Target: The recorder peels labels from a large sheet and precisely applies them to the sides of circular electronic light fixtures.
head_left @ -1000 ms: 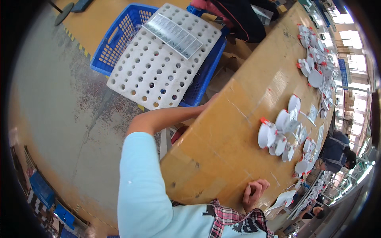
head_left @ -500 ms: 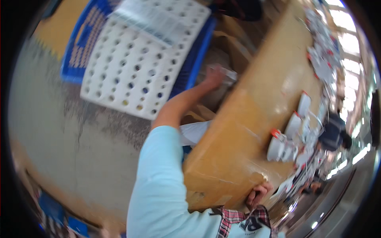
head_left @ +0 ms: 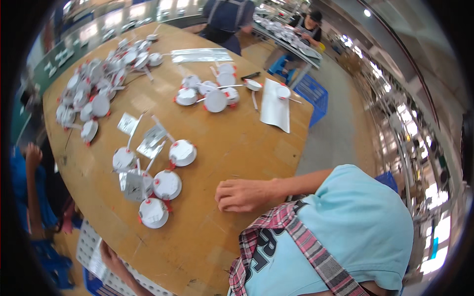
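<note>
While the right hand (head_left: 243,195) rests knuckles-up on the bare wood of the table (head_left: 237,143), fingers curled loosely and closed on nothing, the nearest work is the small cluster of round white lamp fittings (head_left: 167,184) with red clips, lying just to its left and not touching it. The left hand (head_left: 109,257) is down past the near table edge, against a white perforated tray (head_left: 89,246); whether its fingers are closed on anything I cannot tell, since the edge hides most of it. So the two hands are well apart, one on the tabletop, one below it. Among the near fittings lie a few grey foil packets (head_left: 152,140) and thin white leads. Farther off sit a second group of fittings (head_left: 212,93), a white sheet (head_left: 275,105) and a larger heap (head_left: 98,84) toward the far left rim. The likely risk is at the edge: the lowest fitting (head_left: 153,213) lies near it, and an arm coming up from the tray could, I judge, sweep it or snag a lead and drag others off.
</note>
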Demonstrator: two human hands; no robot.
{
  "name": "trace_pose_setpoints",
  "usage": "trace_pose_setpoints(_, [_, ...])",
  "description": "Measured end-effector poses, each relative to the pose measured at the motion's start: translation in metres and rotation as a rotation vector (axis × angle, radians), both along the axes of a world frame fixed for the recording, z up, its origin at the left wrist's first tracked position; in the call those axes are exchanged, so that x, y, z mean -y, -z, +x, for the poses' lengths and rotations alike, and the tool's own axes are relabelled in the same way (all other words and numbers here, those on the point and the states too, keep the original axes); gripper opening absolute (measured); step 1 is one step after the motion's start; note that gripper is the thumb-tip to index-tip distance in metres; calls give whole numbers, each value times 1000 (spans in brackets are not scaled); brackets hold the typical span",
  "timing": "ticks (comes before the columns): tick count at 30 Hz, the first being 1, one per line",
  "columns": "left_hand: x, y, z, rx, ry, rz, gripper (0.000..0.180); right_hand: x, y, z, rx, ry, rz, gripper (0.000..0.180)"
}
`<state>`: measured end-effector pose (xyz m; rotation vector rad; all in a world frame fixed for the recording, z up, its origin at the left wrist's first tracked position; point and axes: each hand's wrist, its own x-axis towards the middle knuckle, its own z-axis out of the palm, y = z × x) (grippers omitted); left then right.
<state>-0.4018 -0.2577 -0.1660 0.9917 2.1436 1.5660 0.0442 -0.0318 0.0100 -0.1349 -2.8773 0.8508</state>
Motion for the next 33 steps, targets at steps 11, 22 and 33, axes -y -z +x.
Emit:
trace_pose_setpoints(11, [-84, -287, 185, -340, 335, 203, 27, -201, -31, 230, -207, 1113, 458, 19])
trace_pose_setpoints(22, [-291, -190, 459, -1122, 1096, 195, 57, -288, 19, 314, 127, 1185, 543, 67])
trace_pose_setpoints(33, [-396, -179, 517, -1240, 1448, -207, 55, -306, 40, 346, -252, 1115, 317, 55])
